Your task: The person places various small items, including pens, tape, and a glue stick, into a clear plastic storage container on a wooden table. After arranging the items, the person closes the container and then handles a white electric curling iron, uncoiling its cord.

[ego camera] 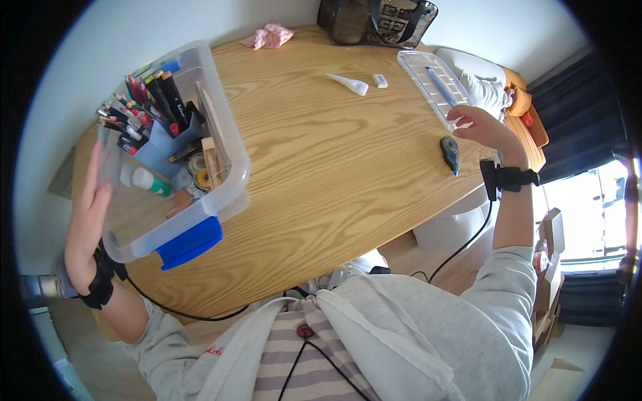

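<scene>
My left hand (89,205) lies flat along the outer left wall of a clear plastic storage bin (239,160), fingers extended. Inside stand pencils and markers (168,97) in a blue pen holder (163,143). A glue stick (150,181), rolls of tape (199,170) and a wooden piece (213,160) lie beside it. At the right, my right hand (484,128) hovers at the near end of a clear plastic case or lid (419,75), thumb and fingers apart. A blue pen (440,86) lies on that case, its near end close to my fingertips; contact is unclear.
A dark correction tape dispenser (450,153) lies below my right hand. Farther back are a white pointed tool (351,84), an eraser (380,80), a crumpled pink cloth (270,36) and a translucent dark bag (376,25). The wooden table's near edge (361,248) runs before me.
</scene>
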Demonstrator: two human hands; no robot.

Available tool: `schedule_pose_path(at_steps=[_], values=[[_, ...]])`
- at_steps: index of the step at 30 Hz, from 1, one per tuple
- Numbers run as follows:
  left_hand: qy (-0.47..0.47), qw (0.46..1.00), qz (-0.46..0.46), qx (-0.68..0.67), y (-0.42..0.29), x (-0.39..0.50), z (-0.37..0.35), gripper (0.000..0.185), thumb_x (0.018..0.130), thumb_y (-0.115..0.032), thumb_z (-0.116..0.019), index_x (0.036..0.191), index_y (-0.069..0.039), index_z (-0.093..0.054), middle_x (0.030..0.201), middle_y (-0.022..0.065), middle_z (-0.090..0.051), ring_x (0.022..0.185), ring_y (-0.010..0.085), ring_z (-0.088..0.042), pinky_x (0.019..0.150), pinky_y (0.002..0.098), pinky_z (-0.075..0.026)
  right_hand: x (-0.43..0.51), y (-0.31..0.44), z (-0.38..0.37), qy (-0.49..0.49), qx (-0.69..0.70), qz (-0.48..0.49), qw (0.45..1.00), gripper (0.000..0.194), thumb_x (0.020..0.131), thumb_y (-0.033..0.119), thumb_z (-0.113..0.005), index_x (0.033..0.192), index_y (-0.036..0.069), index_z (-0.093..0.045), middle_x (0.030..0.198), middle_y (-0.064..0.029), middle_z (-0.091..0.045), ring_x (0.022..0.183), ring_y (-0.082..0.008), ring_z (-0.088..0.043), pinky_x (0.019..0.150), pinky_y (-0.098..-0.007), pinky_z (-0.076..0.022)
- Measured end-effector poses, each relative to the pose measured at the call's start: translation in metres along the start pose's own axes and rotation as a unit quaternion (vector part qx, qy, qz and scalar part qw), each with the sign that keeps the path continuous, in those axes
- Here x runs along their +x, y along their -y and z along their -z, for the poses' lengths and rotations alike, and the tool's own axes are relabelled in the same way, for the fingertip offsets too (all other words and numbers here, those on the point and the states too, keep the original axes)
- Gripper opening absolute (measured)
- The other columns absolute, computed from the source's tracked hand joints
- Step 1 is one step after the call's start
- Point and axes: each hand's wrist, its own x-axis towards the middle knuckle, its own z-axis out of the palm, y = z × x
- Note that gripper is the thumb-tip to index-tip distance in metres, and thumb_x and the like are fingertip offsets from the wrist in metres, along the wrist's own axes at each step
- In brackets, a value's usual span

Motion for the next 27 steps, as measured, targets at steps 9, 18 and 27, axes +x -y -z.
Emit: schedule_pose_path(at_steps=[9,18,27], values=[[0.023,0.999,0.021,-0.036,0.001,0.0,0.002,0.058,0.093,-0.006,-0.035,0.149,-0.015,-0.023,0.148,0.0149,-0.032,0.13,0.0226,-0.038,0.102,0.0342,-0.036,-0.004,-0.04,-0.032,0.002,-0.025,-0.094,0.995,0.046,0.076,0.015,-0.071,0.12,0.01,-0.055,0.115,-0.0064,-0.059,0.105,-0.0231,-0.053,0.093,-0.0353,-0.0435],[0.027,0.996,0.049,-0.065,-0.002,-0.002,0.003,0.059,0.092,-0.006,-0.035,0.149,-0.016,-0.022,0.147,0.0138,-0.034,0.116,0.0208,-0.048,0.095,0.03,-0.04,0.002,-0.046,-0.055,-0.017,-0.044,-0.076,0.996,0.051,0.077,0.017,-0.072,0.122,0.001,-0.052,0.12,-0.0173,-0.058,0.113,-0.0306,-0.054,0.094,-0.0351,-0.0426],[0.007,0.998,0.029,-0.054,-0.002,-0.002,0.0,0.059,0.093,-0.007,-0.036,0.15,-0.016,-0.022,0.146,0.0132,-0.035,0.109,0.0195,-0.051,0.091,0.0283,-0.041,0.015,-0.059,-0.069,-0.065,-0.077,-0.068,0.993,0.047,0.075,0.022,-0.073,0.112,0.0,-0.055,0.11,-0.0189,-0.06,0.105,-0.0346,-0.056,0.088,-0.0381,-0.0451]])
